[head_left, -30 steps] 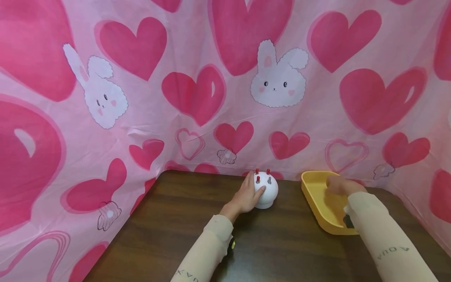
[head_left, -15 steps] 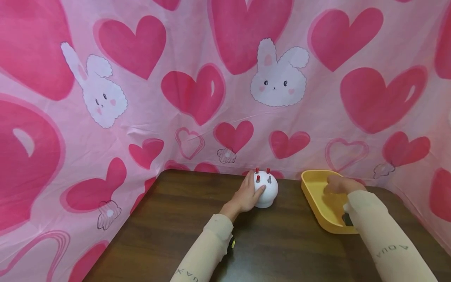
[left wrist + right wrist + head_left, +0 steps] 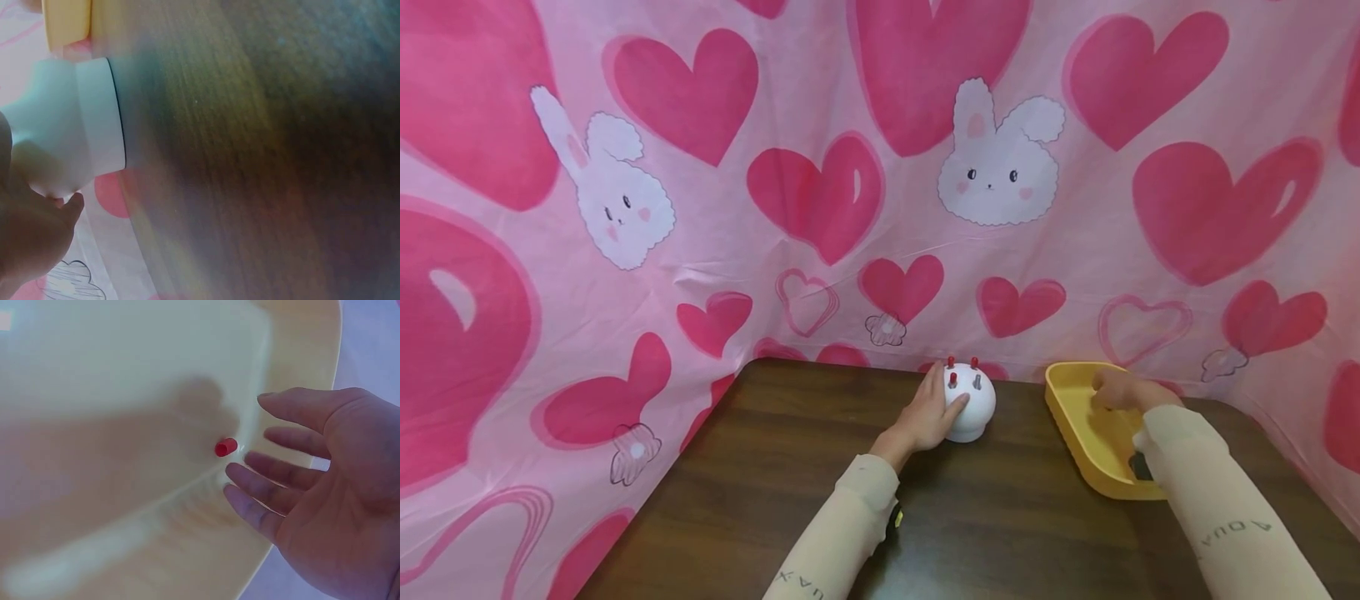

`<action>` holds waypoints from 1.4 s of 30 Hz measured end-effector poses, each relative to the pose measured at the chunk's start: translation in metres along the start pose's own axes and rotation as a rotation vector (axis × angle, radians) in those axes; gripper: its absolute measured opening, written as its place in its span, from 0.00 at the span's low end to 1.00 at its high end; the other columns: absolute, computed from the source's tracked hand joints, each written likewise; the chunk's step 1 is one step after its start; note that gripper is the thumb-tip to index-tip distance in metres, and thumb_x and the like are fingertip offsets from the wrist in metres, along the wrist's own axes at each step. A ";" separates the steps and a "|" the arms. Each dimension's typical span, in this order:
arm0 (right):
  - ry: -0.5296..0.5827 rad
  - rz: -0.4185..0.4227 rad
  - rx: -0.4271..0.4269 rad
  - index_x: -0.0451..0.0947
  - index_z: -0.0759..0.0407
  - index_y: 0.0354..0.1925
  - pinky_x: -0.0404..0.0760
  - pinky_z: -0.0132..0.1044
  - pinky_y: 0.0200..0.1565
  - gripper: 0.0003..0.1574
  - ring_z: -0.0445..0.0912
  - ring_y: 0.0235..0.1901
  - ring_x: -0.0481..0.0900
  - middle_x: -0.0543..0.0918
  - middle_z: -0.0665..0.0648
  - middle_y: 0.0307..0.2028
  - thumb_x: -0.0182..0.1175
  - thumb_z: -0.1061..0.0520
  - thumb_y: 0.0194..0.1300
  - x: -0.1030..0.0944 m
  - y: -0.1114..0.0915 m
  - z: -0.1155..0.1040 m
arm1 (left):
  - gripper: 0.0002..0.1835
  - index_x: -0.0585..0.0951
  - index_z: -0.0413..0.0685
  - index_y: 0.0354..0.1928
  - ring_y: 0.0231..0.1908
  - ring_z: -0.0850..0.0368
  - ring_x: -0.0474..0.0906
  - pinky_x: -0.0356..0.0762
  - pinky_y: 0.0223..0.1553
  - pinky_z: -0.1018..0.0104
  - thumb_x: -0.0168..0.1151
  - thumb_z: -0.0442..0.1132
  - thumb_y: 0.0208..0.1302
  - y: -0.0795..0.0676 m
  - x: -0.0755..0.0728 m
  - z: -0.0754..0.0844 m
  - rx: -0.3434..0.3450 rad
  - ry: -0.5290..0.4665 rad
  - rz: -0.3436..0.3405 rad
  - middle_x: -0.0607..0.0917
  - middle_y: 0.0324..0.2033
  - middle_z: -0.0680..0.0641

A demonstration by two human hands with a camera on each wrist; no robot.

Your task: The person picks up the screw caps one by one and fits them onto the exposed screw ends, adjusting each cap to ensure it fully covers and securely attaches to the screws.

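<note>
A white ball on a short round base (image 3: 970, 412) stands on the table near the back. Three small red caps (image 3: 953, 379) and one bare metal post (image 3: 977, 382) stick up from its top. My left hand (image 3: 925, 417) holds the ball from its left side, with the thumb across the front. In the right wrist view, a small hollow red cap (image 3: 225, 447) lies in the yellow tray (image 3: 1075, 446). Beside this cap is my right hand (image 3: 325, 481), fingers loosely bent and apart from it, holding nothing.
Dark wooden table (image 3: 790, 492) spreads in front of the ball. A pink cloth with hearts and rabbits (image 3: 820, 200) hangs behind the table's back edge. The tray's raised yellow wall (image 3: 1071, 437) runs around the right hand's place.
Very little differs. The head view has shifted slightly; the left hand stays on the ball and the right hand stays inside the tray.
</note>
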State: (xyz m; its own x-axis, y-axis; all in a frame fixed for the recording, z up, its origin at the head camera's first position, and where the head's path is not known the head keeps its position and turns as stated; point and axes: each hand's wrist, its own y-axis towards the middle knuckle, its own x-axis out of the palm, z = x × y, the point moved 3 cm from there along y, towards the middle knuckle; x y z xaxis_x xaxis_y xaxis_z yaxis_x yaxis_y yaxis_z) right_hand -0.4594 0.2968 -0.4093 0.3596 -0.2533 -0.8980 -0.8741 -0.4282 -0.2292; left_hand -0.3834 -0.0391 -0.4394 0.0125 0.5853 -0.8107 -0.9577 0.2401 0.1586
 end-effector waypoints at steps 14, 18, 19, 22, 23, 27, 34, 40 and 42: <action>0.135 -0.081 0.124 0.67 0.60 0.19 0.73 0.39 0.28 0.13 0.44 0.22 0.67 0.67 0.50 0.17 0.57 0.60 0.57 0.001 -0.006 -0.004 | 0.45 0.39 0.48 0.74 0.71 0.54 0.45 0.60 0.63 0.49 0.39 0.67 0.66 -0.003 -0.002 0.002 -0.009 0.011 -0.004 0.45 0.73 0.48; 0.186 -0.098 0.081 0.71 0.62 0.20 0.74 0.39 0.29 0.10 0.43 0.23 0.68 0.69 0.50 0.18 0.57 0.61 0.56 0.002 -0.007 -0.006 | 0.46 0.39 0.48 0.74 0.70 0.54 0.46 0.60 0.63 0.49 0.39 0.67 0.65 -0.003 -0.002 0.002 -0.019 0.005 -0.013 0.45 0.73 0.49; 0.201 -0.099 0.071 0.72 0.62 0.21 0.73 0.37 0.27 0.09 0.42 0.22 0.67 0.70 0.50 0.18 0.57 0.62 0.55 0.003 -0.007 -0.006 | 0.46 0.39 0.49 0.74 0.70 0.54 0.46 0.60 0.63 0.49 0.40 0.67 0.65 -0.003 -0.002 0.002 -0.022 0.001 -0.017 0.45 0.73 0.49; 0.216 -0.083 0.051 0.74 0.66 0.23 0.70 0.33 0.24 0.05 0.41 0.21 0.66 0.71 0.50 0.18 0.57 0.64 0.53 0.006 -0.007 -0.004 | 0.46 0.39 0.49 0.74 0.70 0.54 0.47 0.60 0.63 0.49 0.41 0.67 0.65 -0.003 -0.001 0.001 -0.026 -0.004 -0.024 0.45 0.73 0.50; 0.217 -0.074 0.056 0.75 0.67 0.24 0.70 0.32 0.23 0.05 0.41 0.20 0.67 0.71 0.50 0.18 0.58 0.64 0.53 0.007 -0.006 -0.003 | 0.46 0.39 0.49 0.74 0.70 0.54 0.47 0.60 0.63 0.49 0.41 0.67 0.65 -0.003 -0.001 0.001 -0.026 -0.005 -0.025 0.45 0.73 0.50; 0.221 -0.049 0.077 0.75 0.70 0.25 0.69 0.31 0.21 0.06 0.41 0.19 0.66 0.71 0.51 0.17 0.59 0.66 0.52 0.011 -0.004 0.001 | 0.46 0.39 0.49 0.74 0.70 0.54 0.46 0.59 0.63 0.50 0.40 0.67 0.65 -0.003 -0.001 0.001 -0.021 -0.003 -0.026 0.44 0.73 0.50; 0.198 -0.031 0.042 0.76 0.70 0.29 0.69 0.31 0.21 0.07 0.41 0.18 0.68 0.75 0.52 0.21 0.60 0.66 0.49 0.013 -0.002 0.005 | 0.46 0.39 0.49 0.74 0.70 0.54 0.46 0.59 0.64 0.51 0.40 0.67 0.65 -0.003 -0.001 0.002 -0.023 -0.004 -0.032 0.44 0.73 0.50; 0.166 -0.053 0.049 0.74 0.63 0.23 0.64 0.29 0.19 0.04 0.39 0.16 0.64 0.70 0.48 0.16 0.59 0.64 0.51 0.014 -0.001 0.001 | 0.46 0.40 0.47 0.73 0.70 0.53 0.47 0.60 0.63 0.50 0.40 0.67 0.65 -0.004 -0.002 0.003 -0.009 -0.010 -0.015 0.46 0.72 0.48; 0.142 -0.059 0.030 0.72 0.63 0.19 0.61 0.28 0.18 0.09 0.39 0.14 0.61 0.66 0.47 0.13 0.58 0.63 0.52 0.014 -0.001 -0.002 | 0.46 0.40 0.47 0.73 0.70 0.53 0.47 0.60 0.63 0.50 0.40 0.67 0.65 -0.004 -0.002 0.002 -0.008 -0.004 -0.013 0.46 0.72 0.48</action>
State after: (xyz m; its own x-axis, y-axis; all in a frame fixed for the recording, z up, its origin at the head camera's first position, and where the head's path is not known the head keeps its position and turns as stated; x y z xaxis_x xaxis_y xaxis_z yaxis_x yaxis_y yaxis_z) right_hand -0.4526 0.2916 -0.4211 0.4511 -0.3494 -0.8212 -0.8588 -0.4203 -0.2930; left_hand -0.3785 -0.0394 -0.4371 0.0262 0.5853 -0.8104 -0.9596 0.2418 0.1436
